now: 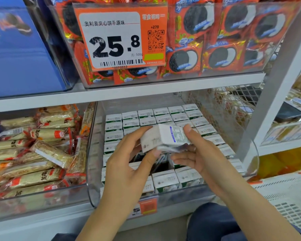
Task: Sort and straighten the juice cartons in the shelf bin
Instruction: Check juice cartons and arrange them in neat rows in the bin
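Observation:
A clear plastic shelf bin holds several rows of small white-and-green juice cartons standing upright. A dark gap opens among the cartons near the front middle. Above that gap I hold one white carton, tilted on its side. My left hand grips its left end with thumb and fingers. My right hand holds its right end, thumb on top and fingers curled beneath. The cartons under my hands are hidden.
Left of the bin lies a bin of wrapped snack bars. Overhead a shelf edge carries a bin of red cookie packs with a price tag. A white upright post stands right.

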The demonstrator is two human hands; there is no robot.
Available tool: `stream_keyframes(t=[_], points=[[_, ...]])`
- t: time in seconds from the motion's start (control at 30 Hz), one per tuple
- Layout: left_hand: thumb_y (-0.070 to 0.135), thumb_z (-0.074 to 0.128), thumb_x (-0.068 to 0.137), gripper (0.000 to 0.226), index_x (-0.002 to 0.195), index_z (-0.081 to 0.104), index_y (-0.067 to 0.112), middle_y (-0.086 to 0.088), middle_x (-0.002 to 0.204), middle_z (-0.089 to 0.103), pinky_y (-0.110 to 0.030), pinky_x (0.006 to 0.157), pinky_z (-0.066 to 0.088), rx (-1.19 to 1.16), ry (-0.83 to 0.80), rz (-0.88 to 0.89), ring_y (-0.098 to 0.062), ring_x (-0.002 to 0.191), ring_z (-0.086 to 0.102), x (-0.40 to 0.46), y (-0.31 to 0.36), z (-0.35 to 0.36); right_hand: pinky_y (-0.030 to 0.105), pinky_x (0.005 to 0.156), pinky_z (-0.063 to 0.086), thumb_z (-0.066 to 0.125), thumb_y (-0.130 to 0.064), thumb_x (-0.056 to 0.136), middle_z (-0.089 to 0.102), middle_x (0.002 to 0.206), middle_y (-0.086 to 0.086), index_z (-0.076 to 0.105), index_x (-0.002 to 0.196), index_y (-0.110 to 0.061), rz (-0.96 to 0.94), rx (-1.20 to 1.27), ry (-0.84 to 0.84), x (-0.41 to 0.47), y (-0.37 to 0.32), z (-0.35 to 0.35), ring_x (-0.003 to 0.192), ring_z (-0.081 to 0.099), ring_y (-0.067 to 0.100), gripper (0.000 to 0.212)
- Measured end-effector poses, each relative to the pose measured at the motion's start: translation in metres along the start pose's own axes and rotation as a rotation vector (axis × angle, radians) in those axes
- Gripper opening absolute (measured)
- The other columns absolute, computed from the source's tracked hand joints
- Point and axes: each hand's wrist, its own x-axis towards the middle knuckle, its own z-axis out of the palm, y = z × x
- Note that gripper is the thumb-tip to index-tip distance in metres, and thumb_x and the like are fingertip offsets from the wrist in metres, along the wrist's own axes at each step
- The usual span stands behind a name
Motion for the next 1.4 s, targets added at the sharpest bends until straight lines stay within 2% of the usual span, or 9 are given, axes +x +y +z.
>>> stream_keyframes(t=[0.13, 0.2, 0.27, 0.57, 0.73, 0.93, 1.13, 1.23, 1.4], points=[[0.033, 0.064, 0.087, 0.034, 0.113, 0.055, 0.053, 0.021, 0.115, 0.06, -0.009, 0.082, 0.048, -0.045, -0.021, -0.044, 0.003, 0.11, 0.058, 0.006, 0.0, -0.002, 0.014, 0.07, 0.047, 0.046, -0.059, 0.085, 0.07, 0.087, -0.016, 0.068, 0.098, -0.031, -0.374, -0.85, 0.147, 0.001, 0.006, -0.016, 0.083, 0.063, -0.002, 0.038], [0.035, 0.058, 0.084, 0.034, 0.115, 0.052, 0.048, 0.021, 0.114, 0.057, -0.004, 0.081, 0.044, 0.031, -0.05, -0.058, 0.01, 0.107, 0.056, 0.008, 0.0, -0.004, 0.022, 0.072, 0.045, 0.052, -0.047, 0.09, 0.066, 0.103, -0.009, 0.065, 0.114, -0.027, -0.537, -1.252, 0.196, 0.003, 0.009, -0.028, 0.095, 0.06, 0.009, 0.034], [0.037, 0.054, 0.084, 0.034, 0.116, 0.049, 0.046, 0.021, 0.115, 0.054, -0.002, 0.082, 0.042, 0.131, -0.095, -0.061, 0.013, 0.105, 0.052, 0.008, -0.001, -0.005, 0.025, 0.077, 0.044, 0.057, -0.041, 0.09, 0.061, 0.117, -0.006, 0.063, 0.121, -0.026, -0.509, -1.374, 0.095, 0.006, 0.014, -0.037, 0.106, 0.056, 0.016, 0.035], [0.029, 0.059, 0.088, 0.035, 0.122, 0.054, 0.036, 0.021, 0.112, 0.055, -0.006, 0.087, 0.042, 0.283, -0.215, -0.07, 0.011, 0.104, 0.051, 0.005, -0.004, -0.008, 0.034, 0.073, 0.053, 0.069, -0.031, 0.085, 0.065, 0.105, -0.005, 0.073, 0.103, -0.023, -0.567, -1.273, 0.006, 0.003, 0.022, -0.048, 0.094, 0.061, 0.016, 0.02], [0.045, 0.055, 0.081, 0.039, 0.119, 0.059, 0.037, 0.027, 0.11, 0.056, -0.007, 0.087, 0.042, 0.289, -0.263, -0.074, 0.01, 0.105, 0.051, 0.006, -0.002, -0.009, 0.026, 0.077, 0.049, 0.066, -0.034, 0.087, 0.064, 0.109, -0.007, 0.071, 0.107, -0.025, -0.538, -1.321, 0.004, 0.004, 0.02, -0.046, 0.098, 0.059, 0.013, 0.022], [0.039, 0.063, 0.087, 0.04, 0.126, 0.059, 0.032, 0.02, 0.11, 0.044, -0.008, 0.083, 0.035, 0.552, -0.392, -0.045, 0.006, 0.096, 0.044, 0.0, -0.015, 0.003, 0.03, 0.077, 0.051, 0.066, -0.034, 0.086, 0.064, 0.108, -0.007, 0.071, 0.107, -0.025, -0.525, -1.358, -0.002, 0.005, 0.02, -0.045, 0.098, 0.06, 0.015, 0.023], [0.048, 0.066, 0.081, 0.041, 0.12, 0.06, 0.038, 0.021, 0.113, 0.056, -0.011, 0.079, 0.023, 0.67, -0.393, -0.051, 0.002, 0.103, 0.037, 0.006, -0.02, 0.002, 0.026, 0.076, 0.049, 0.063, -0.037, 0.088, 0.063, 0.103, -0.01, 0.067, 0.113, -0.028, -0.504, -1.366, -0.028, 0.016, 0.011, -0.039, 0.095, 0.06, 0.011, 0.027], [0.05, 0.062, 0.083, 0.039, 0.12, 0.059, 0.038, 0.019, 0.114, 0.056, -0.012, 0.078, 0.024, 0.674, -0.42, -0.071, -0.002, 0.109, 0.041, 0.007, -0.021, 0.002, 0.019, 0.07, 0.042, 0.064, -0.036, 0.087, 0.057, 0.092, -0.015, 0.066, 0.113, -0.03, -0.5, -1.333, -0.075, 0.031, 0.002, -0.029, 0.084, 0.053, 0.002, 0.027], [0.051, 0.048, 0.092, 0.038, 0.127, 0.055, 0.036, 0.013, 0.115, 0.057, -0.013, 0.077, 0.026, 0.7, -0.432, -0.041, -0.005, 0.11, 0.042, 0.001, -0.024, 0.002, 0.022, 0.074, 0.041, 0.065, -0.041, 0.084, 0.059, 0.107, -0.016, 0.063, 0.11, -0.036, -0.437, -1.403, -0.231, 0.052, -0.003, -0.006, 0.089, 0.053, 0.003, 0.026]])
